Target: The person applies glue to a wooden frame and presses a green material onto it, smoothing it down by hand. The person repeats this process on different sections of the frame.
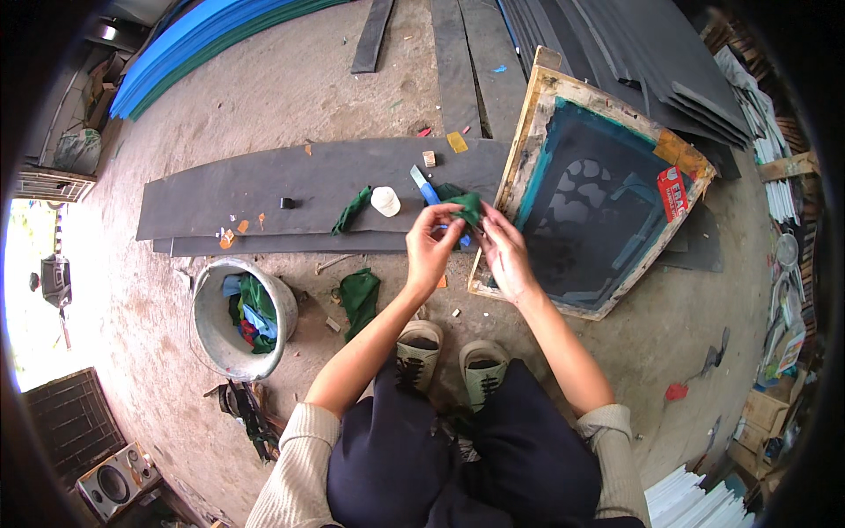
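In front of me a dark green cloth (467, 208) is bunched between my two hands. My left hand (429, 248) pinches its left side between thumb and fingers. The fingers of my right hand (506, 251) are drawn together at its right edge. Just beyond my left hand, a blue-handled tool with a pale flat blade (422, 185) lies on a long black sheet (255, 189). To its left are a round white object (385, 201) and a narrow strip of green cloth (352, 210). Another green cloth piece (359, 299) rests on the floor near my left forearm.
A grey bucket (289, 326) of coloured cloth scraps stands left of my feet. At the right, a wooden-framed printing screen (625, 286) leans close to my right hand. Stacked black sheets (651, 53) lie behind it. A speaker (117, 480) sits at the lower left.
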`<action>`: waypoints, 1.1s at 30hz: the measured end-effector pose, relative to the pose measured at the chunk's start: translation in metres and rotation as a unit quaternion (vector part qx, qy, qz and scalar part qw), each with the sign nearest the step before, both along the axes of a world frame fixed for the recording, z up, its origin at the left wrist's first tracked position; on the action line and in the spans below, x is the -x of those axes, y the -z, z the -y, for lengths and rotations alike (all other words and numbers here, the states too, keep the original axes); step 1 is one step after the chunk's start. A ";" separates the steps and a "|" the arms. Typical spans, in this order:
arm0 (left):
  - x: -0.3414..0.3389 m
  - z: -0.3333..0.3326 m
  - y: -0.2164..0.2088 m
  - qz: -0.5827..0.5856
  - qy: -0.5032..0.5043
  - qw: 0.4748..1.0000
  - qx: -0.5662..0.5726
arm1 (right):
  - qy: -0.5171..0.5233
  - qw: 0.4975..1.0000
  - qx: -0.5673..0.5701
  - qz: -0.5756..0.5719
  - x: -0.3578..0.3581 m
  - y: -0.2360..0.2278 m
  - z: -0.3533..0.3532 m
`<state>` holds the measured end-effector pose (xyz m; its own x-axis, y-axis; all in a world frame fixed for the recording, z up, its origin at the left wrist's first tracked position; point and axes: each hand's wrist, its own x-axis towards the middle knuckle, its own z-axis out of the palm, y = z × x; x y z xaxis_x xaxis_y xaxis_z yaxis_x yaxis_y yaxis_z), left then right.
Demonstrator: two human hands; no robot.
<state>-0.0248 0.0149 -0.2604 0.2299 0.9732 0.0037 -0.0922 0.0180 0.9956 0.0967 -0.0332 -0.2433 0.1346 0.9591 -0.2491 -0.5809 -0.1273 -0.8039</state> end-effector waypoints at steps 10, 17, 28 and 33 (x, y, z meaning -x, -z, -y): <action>-0.013 -0.027 -0.007 -0.261 0.011 0.952 -0.158 | 0.473 0.666 0.124 0.563 -0.175 -0.014 0.101; -0.082 -0.026 0.009 -0.098 0.138 0.981 -0.089 | 0.352 0.851 0.137 0.363 -0.236 0.028 0.122; -0.068 0.002 -0.128 0.092 0.186 0.975 -0.075 | 0.388 0.795 0.011 0.466 -0.221 -0.147 0.175; -0.053 -0.014 -0.261 0.174 0.145 0.973 -0.053 | 0.350 0.810 -0.061 0.467 -0.203 -0.325 0.156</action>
<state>0.0281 0.0290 0.0001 0.4621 0.8572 0.2274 -0.4297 -0.0079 0.9029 0.3000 -0.1893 0.0820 0.7316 0.5756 0.3653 0.3921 0.0830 -0.9162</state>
